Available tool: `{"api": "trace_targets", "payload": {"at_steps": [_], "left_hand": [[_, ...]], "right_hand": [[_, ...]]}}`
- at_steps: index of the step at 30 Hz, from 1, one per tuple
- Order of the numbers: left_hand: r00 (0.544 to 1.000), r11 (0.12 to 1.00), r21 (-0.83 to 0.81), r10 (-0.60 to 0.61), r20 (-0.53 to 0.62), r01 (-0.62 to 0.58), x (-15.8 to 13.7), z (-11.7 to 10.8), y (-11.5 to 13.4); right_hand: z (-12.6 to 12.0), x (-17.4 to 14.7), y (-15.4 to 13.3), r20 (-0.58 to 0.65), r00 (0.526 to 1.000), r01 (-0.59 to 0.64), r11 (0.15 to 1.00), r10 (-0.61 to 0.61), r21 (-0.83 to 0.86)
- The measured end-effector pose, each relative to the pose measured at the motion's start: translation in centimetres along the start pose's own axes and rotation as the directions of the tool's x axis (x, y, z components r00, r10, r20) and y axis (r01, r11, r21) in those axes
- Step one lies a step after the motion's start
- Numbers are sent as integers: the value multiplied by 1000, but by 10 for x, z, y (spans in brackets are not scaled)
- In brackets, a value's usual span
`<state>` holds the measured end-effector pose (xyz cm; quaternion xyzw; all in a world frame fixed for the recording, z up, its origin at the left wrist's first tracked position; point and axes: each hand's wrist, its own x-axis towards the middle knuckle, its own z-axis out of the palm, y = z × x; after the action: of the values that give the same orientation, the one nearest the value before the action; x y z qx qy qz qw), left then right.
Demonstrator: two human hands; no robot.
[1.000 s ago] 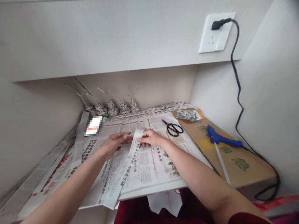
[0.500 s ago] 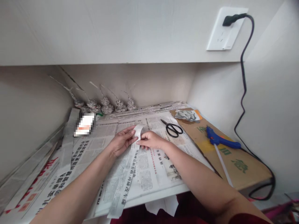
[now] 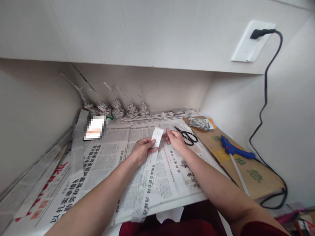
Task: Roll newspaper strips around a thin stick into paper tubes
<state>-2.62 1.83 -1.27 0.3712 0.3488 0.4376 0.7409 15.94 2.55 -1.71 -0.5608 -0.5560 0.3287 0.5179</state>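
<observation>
A long newspaper strip point(image 3: 150, 177) runs from the table's front edge up to my left hand point(image 3: 144, 149). That hand pinches it near its far end, thumb on top. The pale end of the strip stands up past the thumb and looks flat. My right hand point(image 3: 176, 139) is just right of this end, thumb raised and the other fingers bent. A small gap seems to lie between its fingertips and the paper, and I see nothing in its grasp. Beyond the right hand lie black-handled scissors point(image 3: 190, 137), partly behind it.
Newspaper sheets point(image 3: 103, 170) cover the table. Several coiled paper figures point(image 3: 118, 109) and a bundle of thin paper rods point(image 3: 162, 115) line the back. A blurred-out phone-like object point(image 3: 94, 128) lies left. Right, a blue glue gun point(image 3: 237, 151) with a black cord rests on cardboard point(image 3: 246, 173).
My right hand has let go of the strip and moved right. The strip's curved end now looks flatter, still in my left hand. The view has shifted slightly.
</observation>
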Motion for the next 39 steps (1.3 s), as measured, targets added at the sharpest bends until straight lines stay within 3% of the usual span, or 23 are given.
{"api": "trace_targets", "payload": {"at_steps": [11, 17, 21, 26, 32, 35, 39], "left_hand": [[990, 991, 46, 122, 70, -125, -4, 15, -9], [994, 996, -22, 82, 70, -81, 1, 9, -10], [988, 996, -34, 83, 131, -79, 2, 5, -10], [971, 988, 95, 100, 218, -123, -2, 4, -12], [964, 973, 177, 100, 245, -146, -7, 5, -8], [966, 975, 178, 86, 244, -132, -9, 6, -5], [970, 972, 204, 64, 235, -113, -8, 6, -5]], "right_hand": [[3, 4, 2, -113, 994, 2, 1000, -2, -2], [6, 3, -1, -190, 982, 6, 997, -20, -75], [7, 3, -2, -215, 976, 9, 993, -34, -117], [5, 2, -1, -242, 969, 2, 983, -47, -182], [6, 3, 8, -290, 954, -10, 959, -76, -284], [-8, 14, 7, -310, 946, -37, 926, -89, -377], [-63, 40, -7, -453, 886, -169, 837, -103, -521]]}}
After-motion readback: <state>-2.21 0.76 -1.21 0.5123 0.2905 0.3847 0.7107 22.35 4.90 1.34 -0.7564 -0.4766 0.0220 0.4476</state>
